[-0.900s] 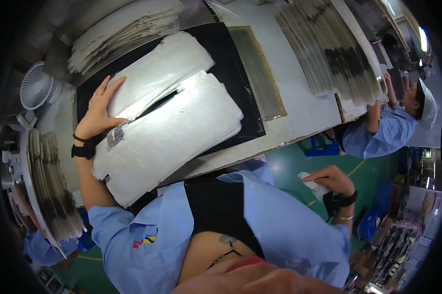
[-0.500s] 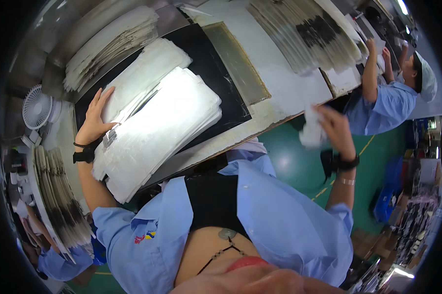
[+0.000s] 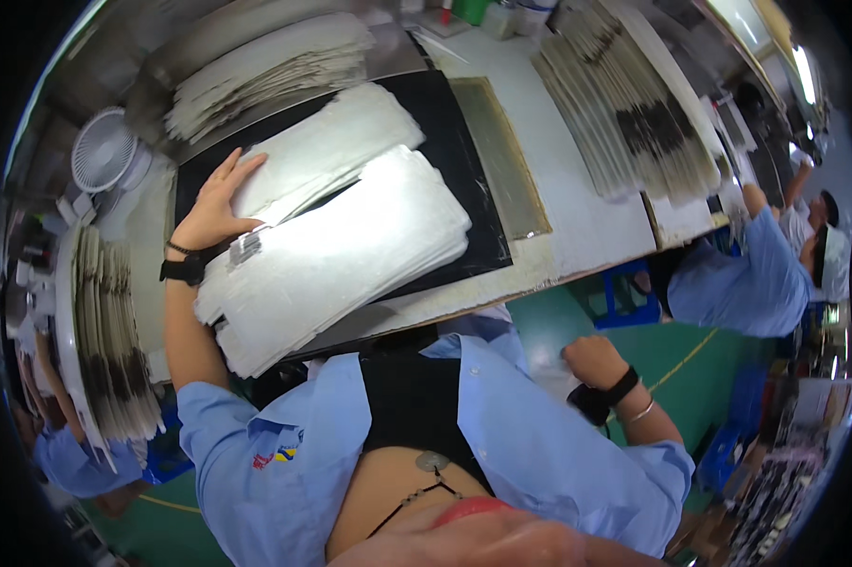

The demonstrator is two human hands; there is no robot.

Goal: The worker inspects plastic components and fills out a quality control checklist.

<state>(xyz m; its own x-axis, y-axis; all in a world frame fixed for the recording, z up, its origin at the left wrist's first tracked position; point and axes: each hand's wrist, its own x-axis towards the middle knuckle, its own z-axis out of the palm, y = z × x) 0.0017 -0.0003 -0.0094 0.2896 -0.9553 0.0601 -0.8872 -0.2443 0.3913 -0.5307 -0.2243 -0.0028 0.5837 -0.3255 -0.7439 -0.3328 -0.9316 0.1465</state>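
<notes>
Resting splayed at ten o'clock, the left hand (image 3: 225, 200) touches slick-looking, probably bendy sheets (image 3: 336, 146), best gripped at their two-o'clock ends, the right hand (image 3: 598, 361) apparently clutching cloth (image 3: 552, 383).

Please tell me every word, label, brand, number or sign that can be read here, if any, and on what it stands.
No text is readable.
Blue shirt: small coloured emblem, too small to read.
White sheets: grey patch by the left hand, no readable letters.
Stacked things at lower right: too small and blurred.
</notes>
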